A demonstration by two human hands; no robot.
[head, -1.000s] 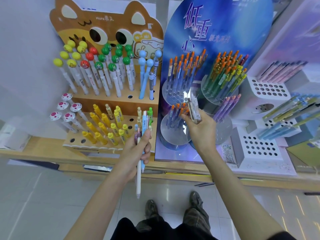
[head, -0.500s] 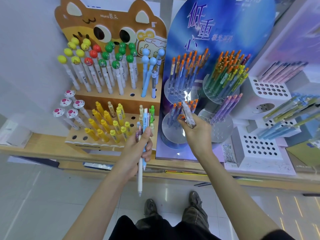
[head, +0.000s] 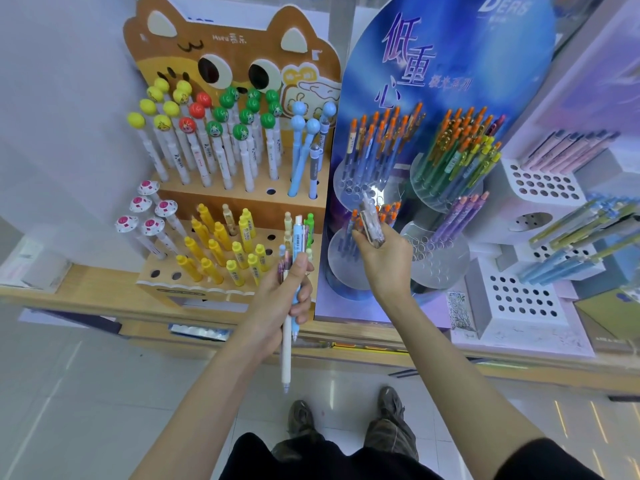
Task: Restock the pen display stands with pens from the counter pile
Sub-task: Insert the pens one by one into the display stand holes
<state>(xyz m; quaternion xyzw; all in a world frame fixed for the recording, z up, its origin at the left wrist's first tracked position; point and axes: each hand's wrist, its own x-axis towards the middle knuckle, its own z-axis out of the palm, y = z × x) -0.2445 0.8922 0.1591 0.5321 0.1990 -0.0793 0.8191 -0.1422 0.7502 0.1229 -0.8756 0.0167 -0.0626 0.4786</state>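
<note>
several upright pens (head: pixel 286 344) (tips down) clenched in left hand (head: pixel 282 301), tilted pen (head: pixel 372 223) likewise in right hand (head: pixel 386 265)

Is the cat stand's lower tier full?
Not full: the lower tier has empty holes at its front left, beside the yellow pens.

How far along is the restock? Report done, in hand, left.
Done: cat stand's upper tier looks mostly full. In hand: left hand grips a pen bundle; right hand holds a blurred pen by the blue stand's lower disc. Left: the bundle; empty holes in the cat stand's front row.
</note>
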